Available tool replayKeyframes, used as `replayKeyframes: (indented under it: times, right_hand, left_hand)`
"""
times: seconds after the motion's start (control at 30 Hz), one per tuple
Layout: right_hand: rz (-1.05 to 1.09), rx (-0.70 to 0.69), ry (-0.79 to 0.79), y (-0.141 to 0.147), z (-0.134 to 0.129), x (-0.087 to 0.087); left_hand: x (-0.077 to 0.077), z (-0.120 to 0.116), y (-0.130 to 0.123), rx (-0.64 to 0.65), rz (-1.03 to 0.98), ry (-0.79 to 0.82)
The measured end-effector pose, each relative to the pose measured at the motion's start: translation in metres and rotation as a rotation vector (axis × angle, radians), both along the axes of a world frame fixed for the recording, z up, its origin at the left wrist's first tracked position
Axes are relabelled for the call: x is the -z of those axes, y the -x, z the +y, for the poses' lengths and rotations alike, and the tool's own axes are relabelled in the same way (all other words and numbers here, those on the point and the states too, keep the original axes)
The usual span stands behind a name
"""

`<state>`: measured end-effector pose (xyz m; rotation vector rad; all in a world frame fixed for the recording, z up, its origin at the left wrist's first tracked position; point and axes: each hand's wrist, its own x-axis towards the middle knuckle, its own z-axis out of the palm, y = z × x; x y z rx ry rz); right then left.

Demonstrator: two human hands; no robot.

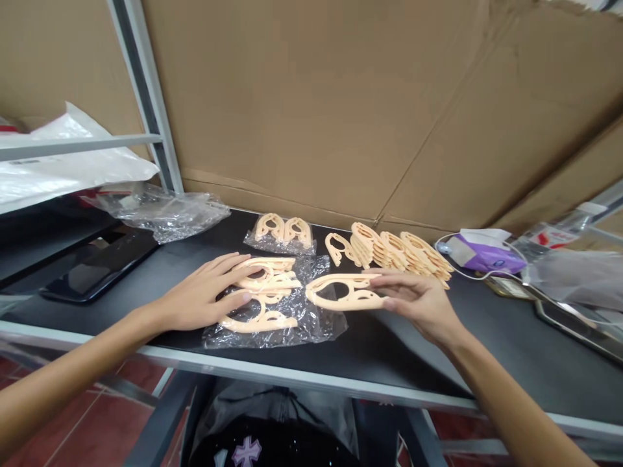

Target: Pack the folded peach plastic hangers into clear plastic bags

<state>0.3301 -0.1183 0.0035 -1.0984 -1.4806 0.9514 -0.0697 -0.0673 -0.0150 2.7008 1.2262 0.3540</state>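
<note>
Currently, the right hand [418, 303] grasps the ends of one folded hanger [356, 303] between thumb and fingers, over the right part of a clear plastic bag [321, 332]. The left hand [199, 295] lies spread, grasping nothing, its fingers touching further hangers [280, 284] at the bag's left part. Behind, on the black surface [487, 337], sit a smaller bag [278, 247] and stacked hangers [428, 257].

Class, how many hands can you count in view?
2. The left hand lies over cream pieces and clear plastic near the centre; the right hand, farther right, pinches a cream frame. No others show.
</note>
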Motion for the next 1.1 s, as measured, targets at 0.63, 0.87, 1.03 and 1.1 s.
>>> replayKeyframes:
  times: [0.63,0.87,1.03,1.1]
  right_hand:
    - [-0.495,-0.369,-0.136,0.082,0.005,-0.007]
    - [-0.688,-0.327,-0.178,0.085,-0.004,-0.015]
    - [-0.614,-0.286,-0.063,0.087,-0.006,-0.012]
    - [-0.606,-0.292,-0.043,0.094,-0.006,-0.009]
  left_hand:
    - [-0.005,-0.004,-0.003,0.003,-0.016,0.048]
    - [-0.007,-0.002,-0.001,-0.015,-0.041,0.101]
    - [-0.010,-0.004,-0.004,-0.031,-0.041,0.114]
    - [-0.010,-0.004,-0.004,-0.021,-0.040,0.101]
